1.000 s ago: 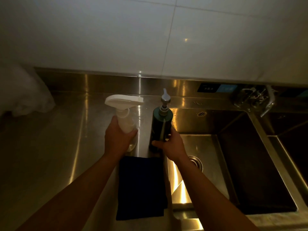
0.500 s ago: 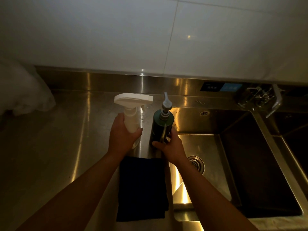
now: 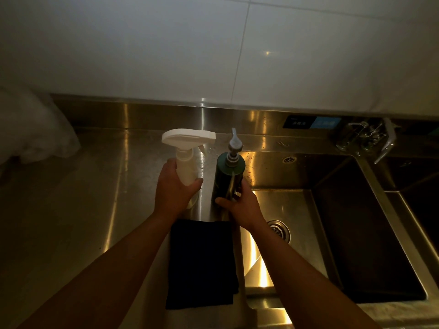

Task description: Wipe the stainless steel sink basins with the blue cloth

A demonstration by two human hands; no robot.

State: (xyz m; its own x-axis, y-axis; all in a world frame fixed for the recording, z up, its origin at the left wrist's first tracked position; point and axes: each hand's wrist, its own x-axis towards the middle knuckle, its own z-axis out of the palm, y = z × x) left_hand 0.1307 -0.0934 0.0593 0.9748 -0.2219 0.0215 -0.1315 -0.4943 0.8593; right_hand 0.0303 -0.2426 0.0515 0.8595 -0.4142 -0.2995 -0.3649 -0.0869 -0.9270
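Left hand (image 3: pixel 174 193) wraps the sprayer (image 3: pixel 187 160) round its body, fingers curled, thumb on the right side. Right hand (image 3: pixel 240 205) grips the pump bottle (image 3: pixel 226 176) low down, thumb across the front, fingers behind. Both hands are clamped and both bottles are upright. Can't tell if either base is off the counter (image 3: pixel 83 210).

Cloth (image 3: pixel 202 262) lies flat and folded on the counter at 6 o'clock of the bottles, between the forearms, with its right edge at the basin rim. Nothing touches it. It reads near black in this light.

Basin (image 3: pixel 297 210) is at 3 o'clock of the cloth, with the drain (image 3: pixel 279 230) just right of the right wrist. Second basin (image 3: pixel 422 198) is at far 3 o'clock. Faucet (image 3: pixel 365 138) is at 1 o'clock on the back ledge.

My read: wiping hasn't started. This is prep, either clearing the bottles or picking a cleaner.

To do it well:
- Pump bottle stands right by the basin rim. Lift it straight up. Sliding it toward 3 o'clock risks tipping it in.
- The grip is low on a tall bottle, so keep it vertical and move slowly.
- Sprayer nozzle points to 3 o'clock. Keep off the trigger unless aimed into the basin.
- Park both toward 10 o'clock on the counter, apart from the cloth.
- Free one hand first, then take the cloth.
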